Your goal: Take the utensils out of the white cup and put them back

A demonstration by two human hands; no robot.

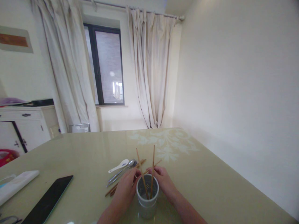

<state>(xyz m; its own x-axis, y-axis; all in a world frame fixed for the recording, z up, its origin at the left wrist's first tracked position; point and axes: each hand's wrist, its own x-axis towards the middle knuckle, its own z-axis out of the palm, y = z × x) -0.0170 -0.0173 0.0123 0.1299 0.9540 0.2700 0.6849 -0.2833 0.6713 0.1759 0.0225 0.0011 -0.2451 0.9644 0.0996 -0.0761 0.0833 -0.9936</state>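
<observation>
A light grey utensil holder [148, 203] with holes in its base stands upright in front of me. Two chopsticks [153, 168] lean inside it, their tops apart. Behind the holder, another chopstick [159, 162] slants between my hands. My left hand [129, 183] is curled at its lower end, and my right hand [163, 178] has its fingers bent around its middle. The rim partly hides both sets of fingertips. More chopsticks [111, 190] lie on the table under and beside my left hand. Metal spoons [116, 176] and a white spoon [119, 166] lie just beyond them.
The glossy greenish table [210, 186] bears a pale floral pattern at its far right. To the left lie a black flat slab [50, 199] and a white object [18, 186]. A wall [238, 93] borders the right side; a white cabinet [30, 124] stands far left.
</observation>
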